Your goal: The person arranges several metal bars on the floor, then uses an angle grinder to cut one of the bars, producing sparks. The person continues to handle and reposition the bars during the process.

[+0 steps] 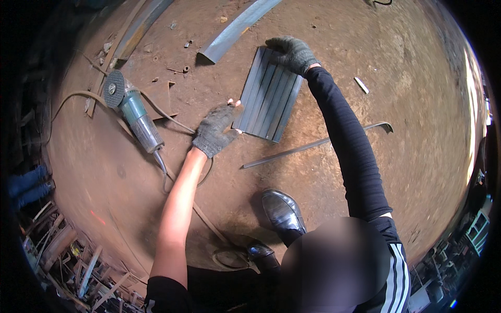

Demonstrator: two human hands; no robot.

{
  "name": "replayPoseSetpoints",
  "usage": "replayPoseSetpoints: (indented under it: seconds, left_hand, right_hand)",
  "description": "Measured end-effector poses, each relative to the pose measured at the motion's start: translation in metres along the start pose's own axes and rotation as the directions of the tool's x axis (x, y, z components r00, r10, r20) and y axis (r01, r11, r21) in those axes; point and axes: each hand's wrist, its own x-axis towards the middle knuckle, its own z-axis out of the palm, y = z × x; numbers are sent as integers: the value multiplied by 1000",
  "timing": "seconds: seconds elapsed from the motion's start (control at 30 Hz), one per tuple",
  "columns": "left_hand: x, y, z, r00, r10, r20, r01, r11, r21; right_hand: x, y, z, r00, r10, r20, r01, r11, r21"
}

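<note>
Several dark grey metal bars lie side by side on the brown floor, forming a flat, slanting block. At the block's near left side is my left hand in a grey work glove with bare fingertips; its thumb and fingers are apart, reaching the edge. My right hand, also gloved, rests over the far end, with its fingers stretched along the edge and the thumb side partly hidden. Left of the bars lies an angle grinder, its disc toward the far side and its cord running past my left wrist.
A thin metal strip with a hooked end lies nearer me, passing under my right forearm. Beyond the bars is a long metal angle piece. A white stick lies to the right. Scrap metal is heaped at the lower left.
</note>
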Motion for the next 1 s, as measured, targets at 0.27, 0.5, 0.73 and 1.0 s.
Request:
replayPoseSetpoints:
  seconds: [0.27, 0.5, 0.73, 1.0]
  left_hand:
    - [9, 25, 4, 996, -90, -31, 91, 995, 48]
    - [15, 24, 10, 1000, -4, 27, 0, 991, 133]
    - [12, 20, 14, 1000, 12, 21, -15, 983, 185]
    - [12, 22, 5, 997, -11, 73, 0, 989, 147]
  right_hand:
    - [-13, 1, -22, 991, 130, 24, -132, 983, 127]
    - [-11, 3, -11, 993, 114, 17, -114, 993, -19]
    - [-12, -2, -14, 991, 132, 11, -132, 991, -8]
    - [-15, 6, -13, 993, 119, -7, -118, 989, 91]
